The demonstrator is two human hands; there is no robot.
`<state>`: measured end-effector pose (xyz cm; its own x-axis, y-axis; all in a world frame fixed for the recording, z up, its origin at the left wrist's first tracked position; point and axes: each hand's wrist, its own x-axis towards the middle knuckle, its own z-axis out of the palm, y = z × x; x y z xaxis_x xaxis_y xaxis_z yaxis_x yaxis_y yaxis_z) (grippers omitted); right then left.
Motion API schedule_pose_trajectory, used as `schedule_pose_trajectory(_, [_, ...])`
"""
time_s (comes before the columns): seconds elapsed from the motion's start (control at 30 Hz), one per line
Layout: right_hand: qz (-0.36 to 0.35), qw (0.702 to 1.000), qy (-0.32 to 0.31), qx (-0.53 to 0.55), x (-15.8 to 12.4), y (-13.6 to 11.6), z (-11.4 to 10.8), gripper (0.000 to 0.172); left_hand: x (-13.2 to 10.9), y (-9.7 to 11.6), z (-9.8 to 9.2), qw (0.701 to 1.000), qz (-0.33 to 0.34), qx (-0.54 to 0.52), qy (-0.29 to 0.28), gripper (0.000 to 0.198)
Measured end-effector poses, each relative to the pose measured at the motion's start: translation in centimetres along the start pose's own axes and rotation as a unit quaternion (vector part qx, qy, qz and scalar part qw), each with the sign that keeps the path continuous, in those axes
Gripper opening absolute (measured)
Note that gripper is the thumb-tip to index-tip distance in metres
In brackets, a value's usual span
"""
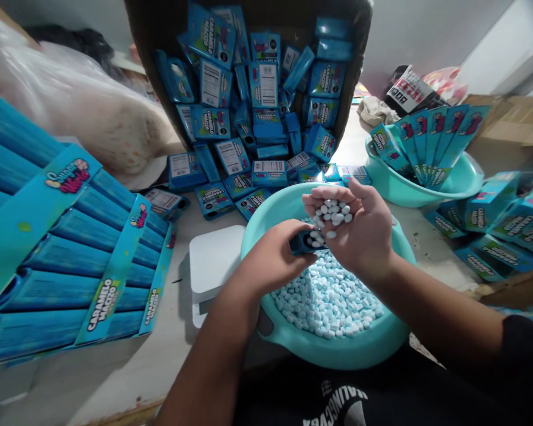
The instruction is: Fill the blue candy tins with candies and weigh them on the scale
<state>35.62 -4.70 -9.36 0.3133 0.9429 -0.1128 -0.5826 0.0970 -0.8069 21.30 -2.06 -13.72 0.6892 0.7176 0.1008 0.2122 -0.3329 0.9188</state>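
Observation:
My left hand (273, 254) is closed around a small blue candy box (299, 244) whose open end shows white candies at its mouth. My right hand (368, 225) is cupped palm up beside it, holding a small heap of white candies (335, 212). Its fingers reach over the box, and a few candies lie between palm and box opening. Both hands are above a turquoise basin (337, 355), which holds a large mass of pale blue and white candies (328, 302). Part of the box is hidden by my left fingers.
A white kitchen scale (215, 260) stands left of the basin. Behind, a tipped carton (359, 35) spills blue candy boxes (264, 86). Stacked display trays (109, 260) fill the left side. At right are a second turquoise bowl (462, 189) with flat cartons and more boxes (493, 207).

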Motion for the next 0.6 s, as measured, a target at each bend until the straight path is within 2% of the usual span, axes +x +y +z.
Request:
schedule_pose_trajectory(0.13, [-0.009, 1.0, -0.021, -0.02, -0.3, -0.1, 0.2, 0.039, 0.0, 0.2, -0.2, 1.0, 0.009, 0.005, -0.011, 0.029])
schedule_pose_trajectory(0.27, [-0.028, 0.995, -0.077, -0.049, -0.6, -0.2, 0.1, 0.042, -0.1, 0.1, -0.2, 0.999, 0.012, 0.03, 0.007, 0.032])
schedule_pose_trajectory(0.47, [-0.071, 0.982, -0.147, -0.094, -1.2, 0.3, 0.1, 0.049, -0.2, -0.6, 0.3, 0.998, -0.049, -0.008, 0.028, 0.042])
schedule_pose_trajectory(0.53, [-0.096, 0.976, -0.162, -0.11, -1.5, 0.3, 0.2, 0.049, -0.1, -0.5, 0.4, 0.998, -0.057, -0.011, 0.036, 0.046])
schedule_pose_trajectory(0.6, [-0.145, 0.968, -0.146, -0.142, -1.7, -0.1, 0.0, 0.046, 0.0, -0.2, 0.3, 0.998, -0.059, -0.011, 0.035, 0.047])
